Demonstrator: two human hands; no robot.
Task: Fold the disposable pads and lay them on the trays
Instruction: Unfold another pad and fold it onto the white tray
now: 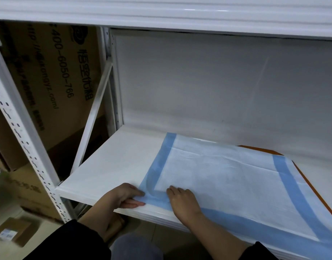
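A white disposable pad (227, 175) with a blue border lies spread on the white shelf (108, 166), covering an orange tray (259, 148) whose edge shows at the pad's far and right sides. My left hand (123, 196) pinches the pad's near left corner between thumb and fingers at the shelf's front edge. My right hand (184, 201) lies flat on the pad's near blue border, fingers straight, pressing it down.
The shelf belongs to a white metal rack with a perforated upright (20, 139) and a diagonal brace (93, 113). Printed cardboard boxes (54, 76) stand to the left, and smaller boxes (13, 231) sit on the floor. An upper shelf (161, 14) overhangs.
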